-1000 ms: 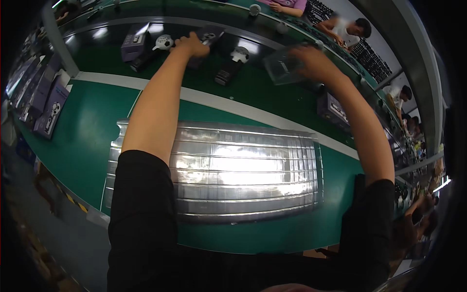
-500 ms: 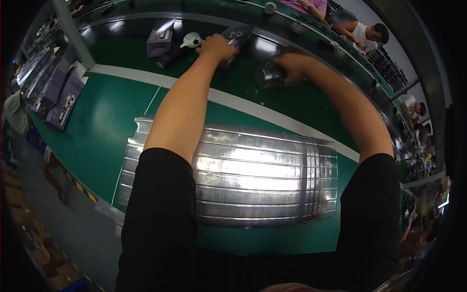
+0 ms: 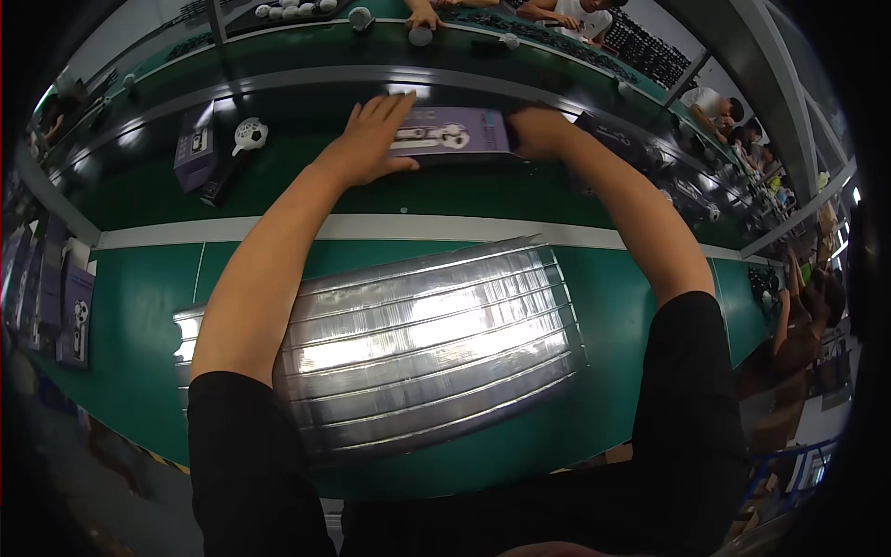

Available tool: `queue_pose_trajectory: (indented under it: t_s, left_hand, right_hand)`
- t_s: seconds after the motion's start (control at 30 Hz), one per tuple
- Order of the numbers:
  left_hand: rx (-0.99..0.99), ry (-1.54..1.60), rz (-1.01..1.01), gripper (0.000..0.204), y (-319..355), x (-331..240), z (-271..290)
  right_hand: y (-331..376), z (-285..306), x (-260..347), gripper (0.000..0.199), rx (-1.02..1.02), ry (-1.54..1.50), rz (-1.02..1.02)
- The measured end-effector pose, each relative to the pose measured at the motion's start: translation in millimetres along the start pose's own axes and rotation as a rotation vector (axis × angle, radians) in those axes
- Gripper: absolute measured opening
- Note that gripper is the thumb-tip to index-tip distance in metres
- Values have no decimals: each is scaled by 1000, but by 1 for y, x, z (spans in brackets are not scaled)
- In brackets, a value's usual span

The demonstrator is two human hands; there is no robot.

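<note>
A purple box (image 3: pixel 469 132) with a printed picture of a white device lies sideways on the dark green conveyor belt (image 3: pixel 316 200). My left hand (image 3: pixel 371 139) holds its left end, thumb low at the front and fingers stretched up along the far side. At the box's right end is my right hand (image 3: pixel 543 132), whose fingers are hidden by the box and slightly blurred. Whether they hold anything cannot be seen. Below my arms, a ribbed, shiny stack of clear plastic trays (image 3: pixel 427 339) lies on the green table (image 3: pixel 613 371).
To the left on the belt are a white football-patterned device (image 3: pixel 251 136) and an upright purple box (image 3: pixel 197 148). More purple boxes (image 3: pixel 74 306) stand at the table's left end. Dark boxes (image 3: pixel 617 144) lie right of my right hand. Metal posts (image 3: pixel 56 200) frame the bench; people work beyond.
The view has turned, shifting the scene left and down. My left hand has brought the purple box rightward, away from the football-patterned device. The dark package in my right hand is out of sight.
</note>
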State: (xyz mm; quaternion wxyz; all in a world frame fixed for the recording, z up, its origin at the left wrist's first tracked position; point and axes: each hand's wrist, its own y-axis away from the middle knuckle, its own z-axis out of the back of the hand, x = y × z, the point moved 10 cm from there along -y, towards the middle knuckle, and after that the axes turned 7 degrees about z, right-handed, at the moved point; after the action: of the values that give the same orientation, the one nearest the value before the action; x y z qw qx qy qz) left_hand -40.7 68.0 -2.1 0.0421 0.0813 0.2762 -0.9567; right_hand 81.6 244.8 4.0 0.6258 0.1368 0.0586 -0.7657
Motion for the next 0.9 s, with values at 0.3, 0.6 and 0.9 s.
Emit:
queue_pose_trajectory:
  t_s: [0.3,0.6,0.9]
  left_hand:
    - [-16,-224,259,94,15,54,16]
    - [-143,-249,213,67,8,-7,48]
    - [-79,-199,209,58,-1,-22,53]
  right_hand:
    - [139,-16,-31,19,-569,-836,-271]
    - [268,-45,65,41,-659,-762,-111]
    - [274,-56,128,24,-577,-2386,-192]
